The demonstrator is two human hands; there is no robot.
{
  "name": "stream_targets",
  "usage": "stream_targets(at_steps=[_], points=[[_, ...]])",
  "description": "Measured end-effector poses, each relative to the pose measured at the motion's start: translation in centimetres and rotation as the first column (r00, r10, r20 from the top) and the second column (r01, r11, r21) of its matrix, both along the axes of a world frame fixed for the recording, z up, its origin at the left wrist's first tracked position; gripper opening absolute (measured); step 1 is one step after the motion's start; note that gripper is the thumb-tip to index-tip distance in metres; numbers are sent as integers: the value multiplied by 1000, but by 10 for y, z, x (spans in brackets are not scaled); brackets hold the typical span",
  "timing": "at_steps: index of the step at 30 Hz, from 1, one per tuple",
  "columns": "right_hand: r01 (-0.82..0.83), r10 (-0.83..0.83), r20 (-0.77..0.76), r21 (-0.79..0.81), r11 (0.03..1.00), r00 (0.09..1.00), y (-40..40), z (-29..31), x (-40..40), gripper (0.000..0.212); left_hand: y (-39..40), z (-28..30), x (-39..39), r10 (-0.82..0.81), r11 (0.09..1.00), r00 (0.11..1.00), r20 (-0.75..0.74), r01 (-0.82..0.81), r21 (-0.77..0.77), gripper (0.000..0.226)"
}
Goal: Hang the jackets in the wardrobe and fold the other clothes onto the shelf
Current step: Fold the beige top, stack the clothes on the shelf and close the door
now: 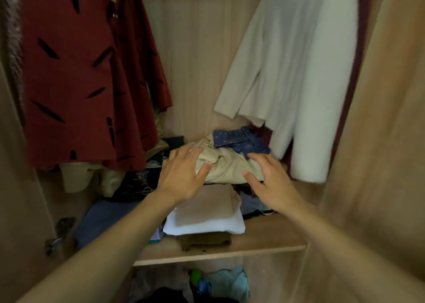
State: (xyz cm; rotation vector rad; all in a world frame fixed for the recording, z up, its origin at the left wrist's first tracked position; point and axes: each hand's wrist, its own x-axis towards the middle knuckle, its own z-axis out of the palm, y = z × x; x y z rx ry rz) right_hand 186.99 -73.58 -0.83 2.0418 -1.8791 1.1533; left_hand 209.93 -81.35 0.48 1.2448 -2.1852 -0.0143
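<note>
A crumpled beige garment lies on top of the clothes pile at the back of the wardrobe shelf. My left hand rests on its left side with fingers spread. Over its right end hovers my right hand, fingers straight, touching or just above the cloth. A blue patterned shirt lies behind the beige garment. A red jacket with black marks hangs at the left. At the right hangs a cream jacket.
Folded beige, white and brown clothes are stacked at the shelf front. Dark and blue clothes lie at the left of the shelf. More clothes fill the compartment below. Door hinges sit at the lower left.
</note>
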Motion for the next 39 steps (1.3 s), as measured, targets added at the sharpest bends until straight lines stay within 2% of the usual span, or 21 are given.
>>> stream_targets(at_steps=[4,11,17,23,28,31,34,39], points=[[-78,78,119,1,997,990,51,-15,5,51,62,-7,-23,82,995,997,-5,-82,63,57],[-182,178,166,8,983,970,125,-20,0,52,180,-21,-35,193,975,979,64,-199,99,55],[-178,177,86,7,984,980,181,-11,10,59,237,-5,-9,240,966,970,44,-243,90,56],[-81,78,-80,-37,996,994,225,-1,21,66,278,2,14,133,983,986,96,-143,113,42],[-5,6,-78,14,1000,997,257,3,35,68,290,-7,32,51,990,996,79,-61,129,55],[-5,6,-41,14,1000,999,277,6,40,59,291,-1,40,10,987,993,115,-28,155,57],[37,-39,-77,-25,999,996,302,13,41,56,298,11,39,-38,988,997,72,27,152,47],[124,-126,-140,-25,992,982,339,35,26,61,318,37,8,-122,989,993,-6,122,87,52]])
